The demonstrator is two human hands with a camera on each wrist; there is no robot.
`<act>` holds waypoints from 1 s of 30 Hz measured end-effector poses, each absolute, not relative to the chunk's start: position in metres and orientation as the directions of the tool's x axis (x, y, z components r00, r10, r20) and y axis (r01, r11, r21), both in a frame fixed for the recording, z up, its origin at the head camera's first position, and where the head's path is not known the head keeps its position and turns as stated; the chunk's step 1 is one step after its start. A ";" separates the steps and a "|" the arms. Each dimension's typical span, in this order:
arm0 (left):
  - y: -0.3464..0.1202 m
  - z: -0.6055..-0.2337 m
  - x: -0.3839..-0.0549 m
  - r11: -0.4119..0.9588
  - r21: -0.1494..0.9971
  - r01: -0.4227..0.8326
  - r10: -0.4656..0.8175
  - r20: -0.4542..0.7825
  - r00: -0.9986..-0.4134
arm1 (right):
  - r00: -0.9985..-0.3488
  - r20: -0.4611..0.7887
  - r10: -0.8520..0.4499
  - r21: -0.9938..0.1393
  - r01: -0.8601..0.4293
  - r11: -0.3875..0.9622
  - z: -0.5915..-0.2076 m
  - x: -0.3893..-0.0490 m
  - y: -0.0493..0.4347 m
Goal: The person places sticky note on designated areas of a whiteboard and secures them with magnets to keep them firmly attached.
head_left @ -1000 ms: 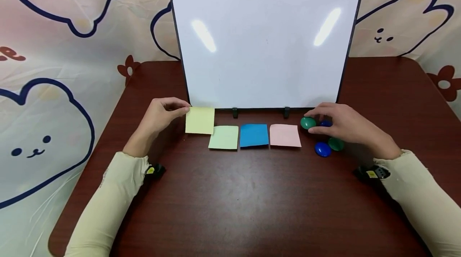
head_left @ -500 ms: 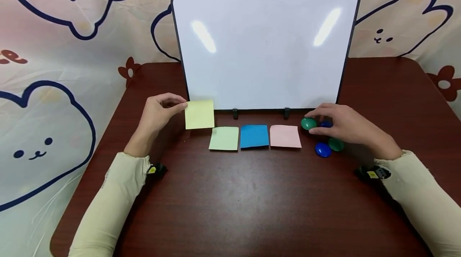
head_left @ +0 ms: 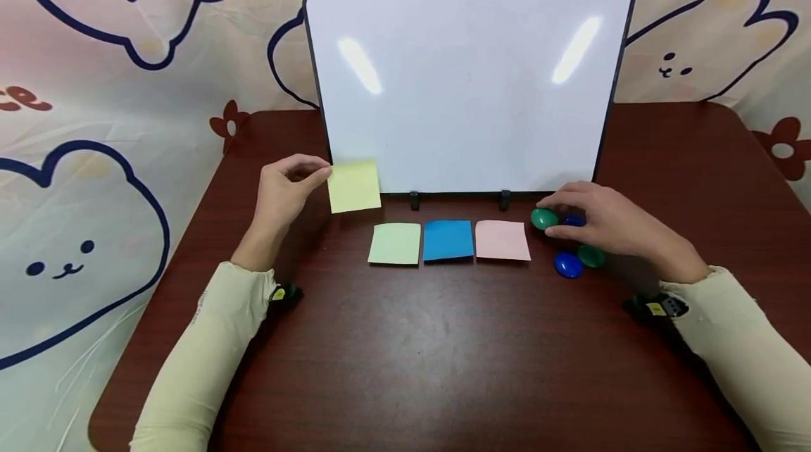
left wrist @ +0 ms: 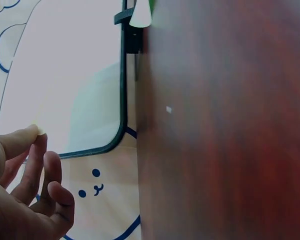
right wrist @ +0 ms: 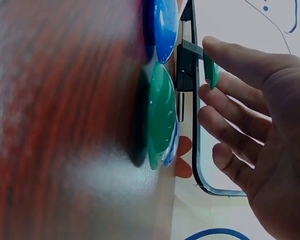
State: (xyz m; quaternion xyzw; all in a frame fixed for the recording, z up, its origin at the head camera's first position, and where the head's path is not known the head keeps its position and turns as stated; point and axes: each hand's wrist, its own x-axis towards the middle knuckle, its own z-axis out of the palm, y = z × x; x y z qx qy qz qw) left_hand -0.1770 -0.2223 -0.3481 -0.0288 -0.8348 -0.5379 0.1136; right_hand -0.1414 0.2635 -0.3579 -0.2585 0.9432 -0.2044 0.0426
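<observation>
My left hand (head_left: 285, 191) pinches a yellow sticky note (head_left: 355, 188) by its upper left corner. The note overlaps the lower left corner of the upright whiteboard (head_left: 469, 86); whether it touches the board I cannot tell. In the left wrist view, thumb and forefinger meet at the left hand's (left wrist: 30, 175) pinch, the note hardly visible. At the board's lower right, my right hand (head_left: 605, 216) holds a round green magnet (head_left: 544, 218) between thumb and fingers. The right wrist view has this held magnet (right wrist: 210, 70) raised off the table.
A pale green note (head_left: 394, 244), a blue note (head_left: 448, 240) and a pink note (head_left: 503, 240) lie in a row before the board. Near the right hand lie a blue magnet (head_left: 568, 265), a green magnet (head_left: 591, 255) and another blue magnet (head_left: 574, 220). Two black clips (head_left: 415, 200) support the board.
My left hand has lifted the yellow note upward, off its overlap with the pale green note and further over the board's lower left corner. The right hand stays nearly still with its green magnet.
</observation>
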 end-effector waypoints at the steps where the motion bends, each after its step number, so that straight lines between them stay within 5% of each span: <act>1: -0.221 -0.347 -0.178 0.421 0.891 0.169 -0.074 0.220 -0.973 | -0.861 0.028 -0.508 -0.406 -0.475 0.781 -0.358 -0.141 0.263; 15: -0.204 -0.354 -0.183 0.451 0.843 0.295 -0.110 0.380 -0.919 | -0.853 0.040 -0.520 -0.407 -0.489 0.771 -0.361 -0.141 0.264; 30: -0.190 -0.350 -0.202 0.354 0.881 0.315 -0.108 0.373 -0.922 | -0.849 0.040 -0.526 -0.411 -0.494 0.766 -0.359 -0.141 0.266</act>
